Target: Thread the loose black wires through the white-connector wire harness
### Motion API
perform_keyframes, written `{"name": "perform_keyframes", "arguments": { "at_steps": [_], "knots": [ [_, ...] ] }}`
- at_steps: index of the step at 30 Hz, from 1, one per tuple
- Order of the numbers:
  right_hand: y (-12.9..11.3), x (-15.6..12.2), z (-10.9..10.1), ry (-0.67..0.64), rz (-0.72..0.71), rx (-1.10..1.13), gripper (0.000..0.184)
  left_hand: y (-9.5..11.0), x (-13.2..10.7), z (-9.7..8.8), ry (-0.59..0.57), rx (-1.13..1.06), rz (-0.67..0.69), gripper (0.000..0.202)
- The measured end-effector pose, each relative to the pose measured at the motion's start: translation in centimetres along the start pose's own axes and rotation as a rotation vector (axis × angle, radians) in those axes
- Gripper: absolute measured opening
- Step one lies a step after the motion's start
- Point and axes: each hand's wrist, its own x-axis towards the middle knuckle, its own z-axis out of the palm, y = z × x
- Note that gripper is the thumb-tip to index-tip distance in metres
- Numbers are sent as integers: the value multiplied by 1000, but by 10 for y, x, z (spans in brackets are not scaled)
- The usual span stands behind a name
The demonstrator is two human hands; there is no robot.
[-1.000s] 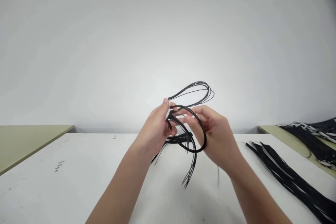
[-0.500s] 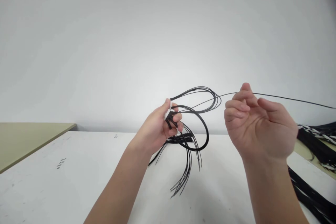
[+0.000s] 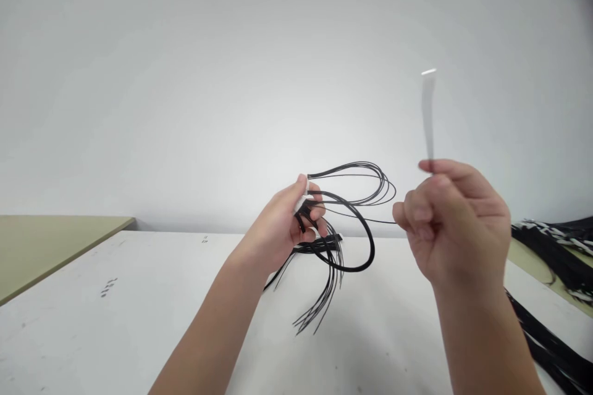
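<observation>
My left hand is closed around a looped bundle of black wires, with a white connector partly hidden under the thumb. Thin loops stick out to the right, a thicker black cable curves below them, and loose wire ends hang down over the table. From the bundle one thin wire runs across to my right hand, whose fingers are closed on it. Above that hand its free end is smeared by motion and carries a small white tip.
On the white table, more black wires lie behind my left hand. Bundles of black cables with white ends lie at the right, others nearer me. A beige surface adjoins at left; a pale wall stands behind.
My right hand has turned over and its fingers have curled in. The wire's end, stretched far right before, now points up, and the wire hangs slacker. My left hand shifted slightly right.
</observation>
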Motion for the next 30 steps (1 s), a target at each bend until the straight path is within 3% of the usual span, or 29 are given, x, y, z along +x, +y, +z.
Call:
{"name": "perform_keyframes", "arguments": {
  "at_steps": [3,6,30],
  "knots": [
    [1,-6,3,-133,-174,-362,11,0,0,-2,-31,19,-9,33],
    [2,-9,8,-263,-186,-548,13,0,-1,-3,-57,44,-1,33],
    [-4,-9,5,-270,-148,-676,16,2,-2,-1,-62,49,-4,34]
  ]
}}
